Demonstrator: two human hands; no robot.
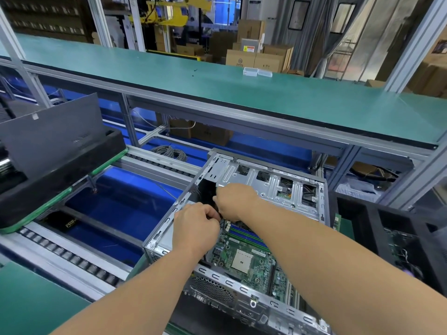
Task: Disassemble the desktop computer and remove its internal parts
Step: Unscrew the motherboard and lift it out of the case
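An open grey desktop case (159,240) lies on its side on the conveyor. Inside it a green motherboard (244,257) shows a bare CPU socket and blue memory slots. A silver drive cage (278,189) covers the far half. My left hand (196,228) and my right hand (233,201) meet over the case's left inner side, fingers closed around dark cables (219,215) near the cage edge. What the fingers pinch is mostly hidden by the hands.
A black foam tray (55,180) holding a dark side panel (53,136) sits on the rollers at left. Another black tray (396,233) with parts stands at right. A green shelf (217,85) runs overhead with two clear boxes (256,72).
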